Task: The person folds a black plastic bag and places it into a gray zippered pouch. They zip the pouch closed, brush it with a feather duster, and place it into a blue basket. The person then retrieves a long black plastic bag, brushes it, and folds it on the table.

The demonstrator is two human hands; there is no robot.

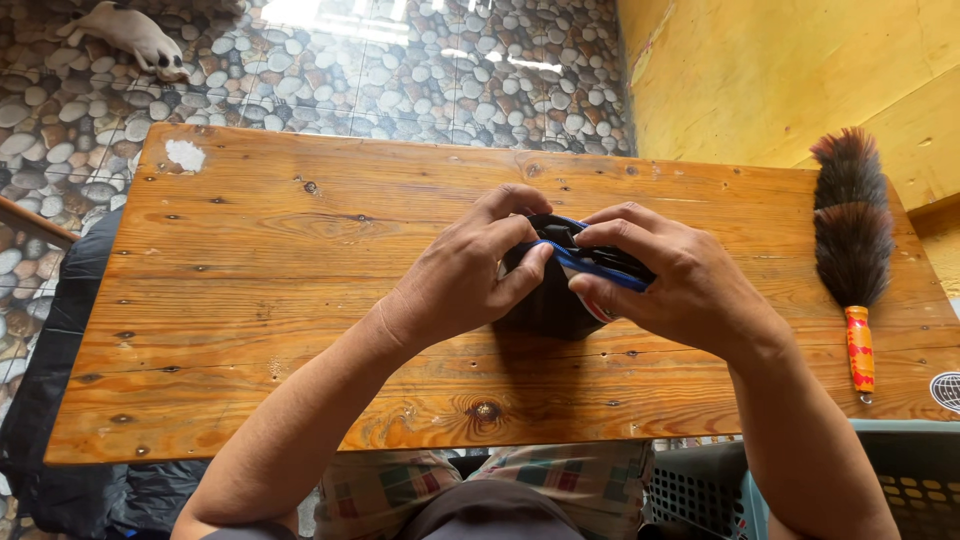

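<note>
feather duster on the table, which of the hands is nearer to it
Right. The right hand grips the black pouch mid-table, on the side toward the feather duster; the left hand holds the pouch's far side.

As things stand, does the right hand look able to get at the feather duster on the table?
Probably yes: the feather duster lies uncovered on the table to the right hand's side, but that hand and the left hand grip a dark pouch.

The hands, left (465, 275) and right (665, 285), cover most of the black pouch (545, 300) with the blue zipper edge, so its full shape and the zipper pull cannot be made out. The white animal (130, 35) on the pebble floor is cut off by the top edge. A round sticker (948, 390) and the teal basket (880, 480) run past the right and bottom edges.
</note>
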